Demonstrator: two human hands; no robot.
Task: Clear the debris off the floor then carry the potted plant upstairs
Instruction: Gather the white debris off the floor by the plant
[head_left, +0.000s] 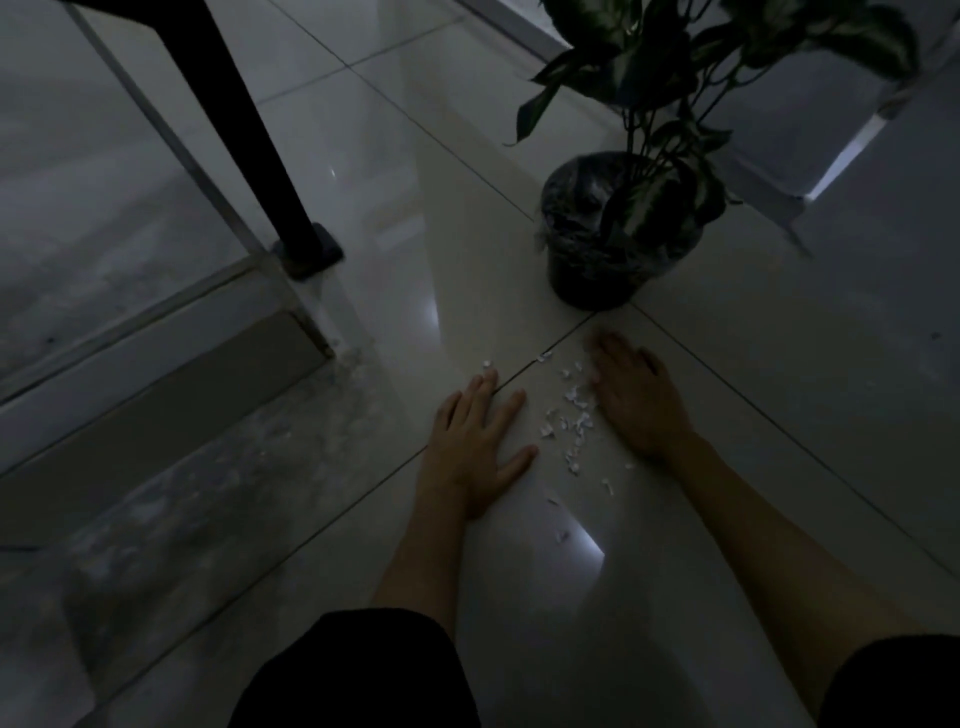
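Observation:
Small white scraps of debris (571, 415) lie scattered on the pale tiled floor (753, 364) between my two hands. My left hand (475, 441) rests flat on the tiles to the left of the scraps, fingers spread. My right hand (636, 397) lies palm down on the right side of them, its edge touching the pile. Neither hand holds anything. Just beyond my right hand stands the potted plant (613, 234), a dark pot wrapped in clear plastic with mottled green leaves rising above it.
A black post (249, 130) on a foot stands at the left, beside glass panels. Stair steps (156, 415) drop away at the lower left. A wall base and a light strip (847, 150) lie at the far right. The scene is dim.

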